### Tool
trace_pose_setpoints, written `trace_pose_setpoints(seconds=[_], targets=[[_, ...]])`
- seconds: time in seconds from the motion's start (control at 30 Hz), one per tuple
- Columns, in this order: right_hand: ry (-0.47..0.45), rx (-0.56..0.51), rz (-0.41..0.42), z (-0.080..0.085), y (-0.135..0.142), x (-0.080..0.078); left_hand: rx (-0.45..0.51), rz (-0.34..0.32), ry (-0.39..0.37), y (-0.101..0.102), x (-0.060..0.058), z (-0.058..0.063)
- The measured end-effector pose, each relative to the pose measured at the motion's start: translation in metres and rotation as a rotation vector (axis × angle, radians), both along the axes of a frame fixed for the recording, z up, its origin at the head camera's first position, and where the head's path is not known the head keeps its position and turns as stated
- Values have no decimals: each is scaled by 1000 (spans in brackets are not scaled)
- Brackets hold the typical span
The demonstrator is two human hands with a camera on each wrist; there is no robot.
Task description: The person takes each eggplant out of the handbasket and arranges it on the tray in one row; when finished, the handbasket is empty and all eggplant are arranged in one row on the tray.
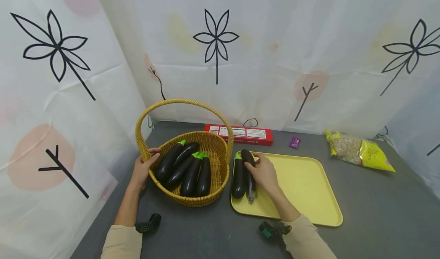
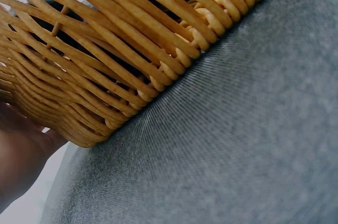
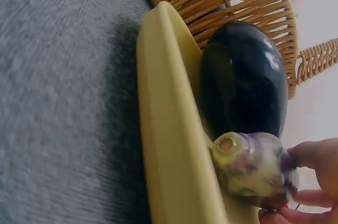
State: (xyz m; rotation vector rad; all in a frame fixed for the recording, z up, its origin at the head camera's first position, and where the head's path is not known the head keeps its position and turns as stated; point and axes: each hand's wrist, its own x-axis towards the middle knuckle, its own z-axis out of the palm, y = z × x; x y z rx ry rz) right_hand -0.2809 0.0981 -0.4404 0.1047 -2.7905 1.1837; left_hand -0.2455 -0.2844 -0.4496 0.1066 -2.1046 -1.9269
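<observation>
My left hand (image 1: 141, 170) holds the left rim of a wicker basket (image 1: 220, 167), the thumb over the edge. Inside it lie several dark eggplants (image 1: 169, 161) with green stem ends. With my right hand (image 1: 265, 174) I grip an eggplant (image 1: 248, 157) at the left side of a yellow tray (image 1: 302, 182). Its pale, purple-mottled stem end (image 3: 253, 166) points toward me, close to the tray's near rim. Another eggplant (image 1: 238, 178) lies right alongside it, its green end away from me. The right wrist view shows thumb and fingers around the mottled eggplant.
Behind the basket lies a red box (image 1: 259, 135) with white labels. A small purple packet (image 1: 294, 142) sits beyond the tray. At the far right is a yellow bag (image 1: 357, 152) with a see-through middle. The basket's tall handle (image 1: 185, 101) arches overhead. Patterned white cloth hangs behind the grey table.
</observation>
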Motion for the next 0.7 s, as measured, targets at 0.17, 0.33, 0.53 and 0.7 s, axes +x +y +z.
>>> trace_pose_setpoints(seconds=[0.17,0.33,0.53,0.7], targets=[[-128,-127,48,-1,7,-4,-2,7,-12,0,1,-1],[-312,-378,108,1,19,-7,16,0,-28,3,5,7],[-367,-418,139,1,24,-8,14,-6,-25,0,1,3],[-343,-397,120,1,28,-9,12,-10,-9,-1,-1,0]])
